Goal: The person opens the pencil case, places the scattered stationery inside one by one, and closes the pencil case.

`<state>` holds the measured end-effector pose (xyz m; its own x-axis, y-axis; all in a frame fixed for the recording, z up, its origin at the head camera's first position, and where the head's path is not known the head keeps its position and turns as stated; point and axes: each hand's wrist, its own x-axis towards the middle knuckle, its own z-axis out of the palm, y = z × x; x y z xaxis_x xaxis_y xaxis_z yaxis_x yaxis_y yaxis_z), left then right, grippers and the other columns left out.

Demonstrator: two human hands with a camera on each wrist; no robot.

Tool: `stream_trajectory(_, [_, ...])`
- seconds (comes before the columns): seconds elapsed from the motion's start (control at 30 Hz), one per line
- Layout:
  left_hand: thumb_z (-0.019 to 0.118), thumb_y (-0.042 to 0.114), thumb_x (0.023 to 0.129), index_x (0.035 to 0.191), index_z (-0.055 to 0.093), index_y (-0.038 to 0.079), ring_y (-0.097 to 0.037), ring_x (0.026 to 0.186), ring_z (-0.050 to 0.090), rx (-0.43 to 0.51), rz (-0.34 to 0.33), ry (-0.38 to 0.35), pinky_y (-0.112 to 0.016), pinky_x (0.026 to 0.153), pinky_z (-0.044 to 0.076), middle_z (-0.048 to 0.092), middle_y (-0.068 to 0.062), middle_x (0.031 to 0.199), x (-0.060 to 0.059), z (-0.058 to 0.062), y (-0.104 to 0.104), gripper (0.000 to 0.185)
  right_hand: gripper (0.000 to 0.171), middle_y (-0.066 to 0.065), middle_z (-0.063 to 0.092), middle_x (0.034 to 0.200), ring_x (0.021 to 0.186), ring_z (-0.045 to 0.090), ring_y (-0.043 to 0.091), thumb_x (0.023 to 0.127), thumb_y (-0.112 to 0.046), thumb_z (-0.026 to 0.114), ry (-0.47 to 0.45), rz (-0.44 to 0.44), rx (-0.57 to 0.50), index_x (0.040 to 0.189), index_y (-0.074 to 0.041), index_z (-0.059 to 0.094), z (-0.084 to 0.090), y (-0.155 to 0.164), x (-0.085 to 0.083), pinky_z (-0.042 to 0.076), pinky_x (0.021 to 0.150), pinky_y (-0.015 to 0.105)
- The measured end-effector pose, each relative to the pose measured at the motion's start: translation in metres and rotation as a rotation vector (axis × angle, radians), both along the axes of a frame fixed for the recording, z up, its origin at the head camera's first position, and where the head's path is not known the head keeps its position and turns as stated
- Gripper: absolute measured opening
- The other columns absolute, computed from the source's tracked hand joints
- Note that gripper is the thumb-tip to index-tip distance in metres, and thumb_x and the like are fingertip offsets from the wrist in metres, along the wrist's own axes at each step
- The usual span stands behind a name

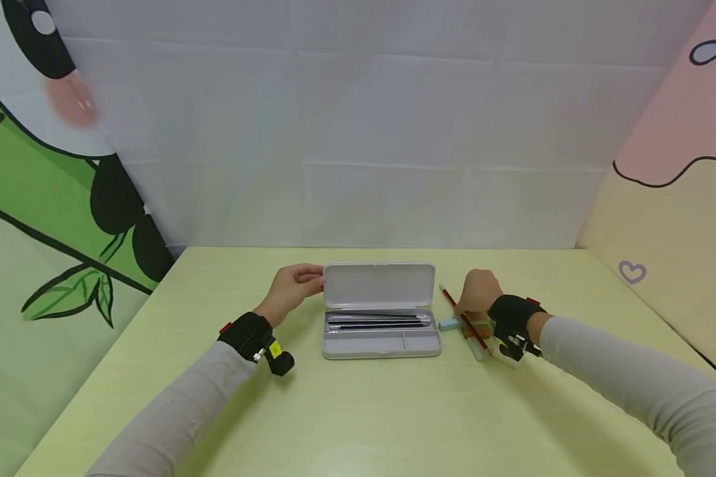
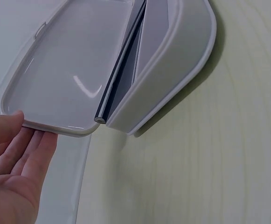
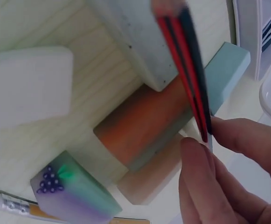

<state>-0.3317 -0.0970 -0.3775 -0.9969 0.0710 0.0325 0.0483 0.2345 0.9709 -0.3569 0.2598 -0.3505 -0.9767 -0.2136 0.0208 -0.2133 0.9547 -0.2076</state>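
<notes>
Just right of the pencil case (image 1: 382, 334) on the counter (image 1: 358, 417), pinching the red-and-black pencil (image 1: 461, 317) by its end with the right hand (image 1: 477, 295), over a cluster of erasers (image 1: 450, 324). Lying open mid-counter, the case, dark pens (image 1: 376, 322) already resting inside. Propping its lid (image 1: 378, 285) upright with the left hand (image 1: 292, 288), thumb and fingers nipping the edge. Seemingly picking up the pencil; next calling for lifting it clear of the erasers and carrying it leftward over the tray.

I can read no words or numbers here, only a small purple heart outline (image 1: 632, 271) drawn on the cream right-hand wall panel (image 1: 662, 218).
</notes>
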Motion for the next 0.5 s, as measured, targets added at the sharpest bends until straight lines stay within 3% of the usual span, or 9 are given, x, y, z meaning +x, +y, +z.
stream_trajectory(0.3, [0.061, 0.009, 0.094, 0.129, 0.055, -0.005, -0.015, 0.102, 0.069, 0.014, -0.003, 0.016, -0.043, 0.103, 0.051, 0.062, -0.025, 0.127, 0.0, 0.002, 0.001, 0.038, 0.031, -0.004, 0.045, 0.043, 0.048, 0.05, 0.015, 0.07, -0.013, 0.076, 0.033, 0.004, 0.009, 0.045, -0.009, 0.057, 0.004, 0.0, 0.001, 0.038, 0.047, 0.018])
stream_trajectory(0.4, [0.061, 0.01, 0.094, 0.128, 0.055, -0.005, -0.014, 0.1, 0.07, 0.011, -0.002, 0.017, -0.042, 0.103, 0.052, 0.063, -0.025, 0.125, -0.001, 0.0, 0.001, 0.038, 0.031, -0.002, 0.049, 0.041, 0.048, 0.051, 0.016, 0.07, -0.012, 0.074, 0.032, 0.038, 0.011, 0.044, -0.009, 0.058, 0.007, 0.005, -0.001, 0.037, 0.048, 0.018])
stream_trajectory(0.5, [0.061, 0.01, 0.094, 0.128, 0.055, -0.005, -0.012, 0.099, 0.07, 0.01, 0.002, 0.011, -0.041, 0.102, 0.052, 0.063, -0.024, 0.125, 0.0, -0.002, 0.001, 0.038, 0.027, 0.005, 0.06, 0.044, 0.047, 0.057, 0.018, 0.072, -0.01, 0.07, 0.027, 0.066, -0.008, 0.046, -0.008, 0.063, 0.013, 0.01, -0.003, 0.043, 0.048, 0.021])
